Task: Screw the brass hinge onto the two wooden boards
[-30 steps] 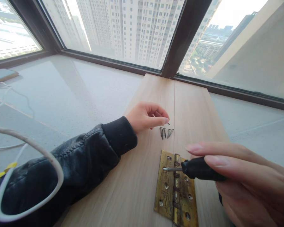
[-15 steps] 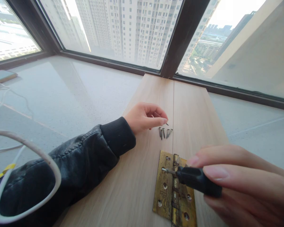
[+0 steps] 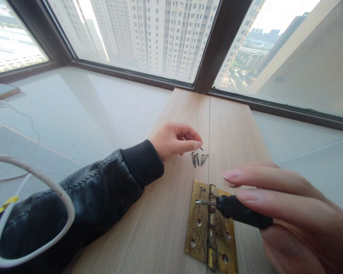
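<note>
My right hand is curled round the black handle of a screwdriver, fingers stretched along it. The metal tip lies just over the left leaf of a tarnished brass hinge. The hinge lies flat across the seam between two pale wooden boards, with its knuckle along the seam.

Further up the boards, my left hand is closed in a pinch. Thumb and forefinger grip a single screw, of which I can see only the dark tip. Just beside those fingertips a small cluster of loose screws lies on the wood, near the seam and well apart from the hinge.

The boards rest on a grey stone sill below the window, and a white cable loops at the left.
</note>
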Tool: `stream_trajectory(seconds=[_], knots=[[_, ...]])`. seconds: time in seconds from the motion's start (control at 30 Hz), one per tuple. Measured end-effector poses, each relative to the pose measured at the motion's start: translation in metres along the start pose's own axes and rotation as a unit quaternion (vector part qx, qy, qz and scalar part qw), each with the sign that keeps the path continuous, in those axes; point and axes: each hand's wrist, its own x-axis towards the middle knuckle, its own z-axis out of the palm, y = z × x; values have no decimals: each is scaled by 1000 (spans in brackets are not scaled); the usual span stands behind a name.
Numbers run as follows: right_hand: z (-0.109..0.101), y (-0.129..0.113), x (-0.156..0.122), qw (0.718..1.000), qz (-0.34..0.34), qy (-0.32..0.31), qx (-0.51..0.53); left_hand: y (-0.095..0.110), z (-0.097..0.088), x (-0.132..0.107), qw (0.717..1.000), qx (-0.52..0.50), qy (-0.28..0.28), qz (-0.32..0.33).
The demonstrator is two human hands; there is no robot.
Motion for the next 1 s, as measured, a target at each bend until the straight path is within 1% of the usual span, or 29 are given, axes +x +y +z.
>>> stream_trajectory(seconds=[0.13, 0.3, 0.37, 0.4, 0.47, 0.5, 0.57, 0.63, 0.67, 0.7, 0.73, 0.8, 0.83, 0.9, 0.93, 1.0], knots=[[2, 1, 0, 999, -25, -9, -34, -1, 0, 1, 1000, 1, -3, 3], [-12, 5, -7, 989, -85, -26, -118, 0, 0, 0, 1000, 0, -3, -2], [-16, 6, -9, 987, -97, -26, -128, 0, 0, -1, 1000, -1, -1, 0], [-18, 7, -10, 988, -92, -27, -125, 0, 0, -1, 1000, -2, 0, 2], [-18, 7, -10, 990, -61, -44, -116, 0, 0, -1, 1000, -1, 2, 6], [-19, 8, -9, 991, -56, -59, -108, 0, 0, -1, 1000, -1, 2, 6], [-19, 9, -7, 991, -76, -83, -77, -1, 0, -1, 1000, -2, -1, 4], [-21, 12, -8, 993, -94, -60, -49, -2, 0, 0, 1000, -4, -7, 3], [-22, 13, -9, 994, -88, -43, -53, -2, 0, 0, 1000, -4, -10, 4], [-23, 14, -11, 994, -69, -38, -77, -2, 0, 0, 1000, -3, -12, 4], [-24, 14, -13, 992, -54, -41, -103, -2, -1, 1, 1000, -3, -13, 4], [-24, 12, -15, 987, -52, -68, -135, -2, -1, 1, 1000, -1, -12, 3], [-24, 10, -15, 987, -60, -73, -131, -2, 0, 0, 1000, 0, -10, 3], [-24, 7, -13, 990, -63, -59, -110, -1, 0, 0, 1000, 2, -8, 4], [-23, 5, -12, 992, -56, -56, -102, -1, 0, 0, 1000, 2, -8, 5], [-22, 4, -10, 992, -39, -71, -92, -1, 0, -1, 1000, 4, -6, 5]])
